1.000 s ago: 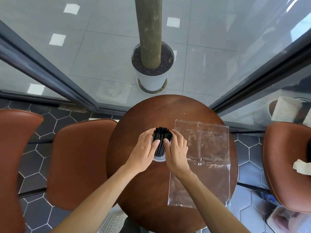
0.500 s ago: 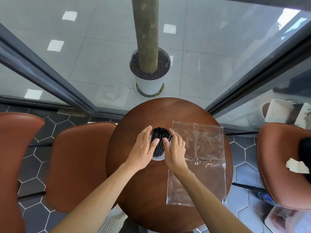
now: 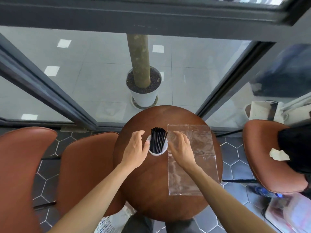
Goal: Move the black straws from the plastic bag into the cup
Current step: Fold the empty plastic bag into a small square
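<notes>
A bundle of black straws [image 3: 157, 139] stands upright in a clear plastic cup [image 3: 156, 153] near the middle of a small round wooden table [image 3: 148, 190]. My left hand [image 3: 135, 149] hovers just left of the cup, fingers apart, its thumb close to the rim. To the right of the cup my right hand [image 3: 182, 148] is spread open over the left edge of a flat, clear plastic bag [image 3: 198, 148]. The bag lies on the table's right side and looks empty. Neither hand holds anything.
Brown leather chairs stand at the left [image 3: 84, 165] and right [image 3: 269, 157]; the right one carries a dark item and a crumpled white paper [image 3: 278, 154]. Behind the table a glass wall with dark frames shows a white pot [image 3: 143, 91] holding a tree trunk.
Both hands were cupped around the straws and cup; now they have drawn apart, left hand to the left, right hand onto the bag. The head camera has tilted upward.
</notes>
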